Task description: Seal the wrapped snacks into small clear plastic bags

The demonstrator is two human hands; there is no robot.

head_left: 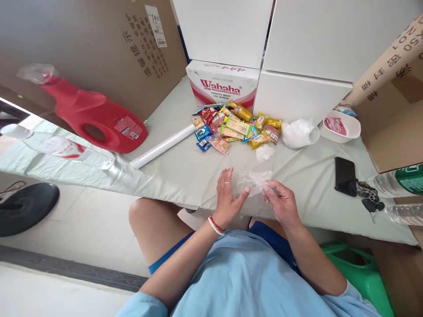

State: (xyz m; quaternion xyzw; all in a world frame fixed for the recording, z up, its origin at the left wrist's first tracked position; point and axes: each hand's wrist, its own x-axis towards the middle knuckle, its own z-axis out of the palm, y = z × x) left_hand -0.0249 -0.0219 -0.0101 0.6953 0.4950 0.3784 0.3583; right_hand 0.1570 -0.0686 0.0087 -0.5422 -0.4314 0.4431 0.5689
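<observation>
A clear plastic bag (254,179) is pinched in my right hand (280,200), just above the front part of the cloth-covered table. To its left my left hand (228,197) is open, thumb and fingers apart, with nothing in it. Beyond both hands lies a heap of wrapped snacks (236,127) in yellow, red, blue and brown packets. A small crumpled piece of clear plastic (265,153) sits between the heap and my hands. Behind it to the right, a bunch of white plastic bags (297,132) rests in a pale bowl.
A white roll (163,146), a red jug (95,114) and a water bottle (62,147) lie to the left. The Wahaha box (223,86) stands behind the snacks. At right are a white tub (342,132), a black phone (344,172), keys (368,193) and bottles (396,181).
</observation>
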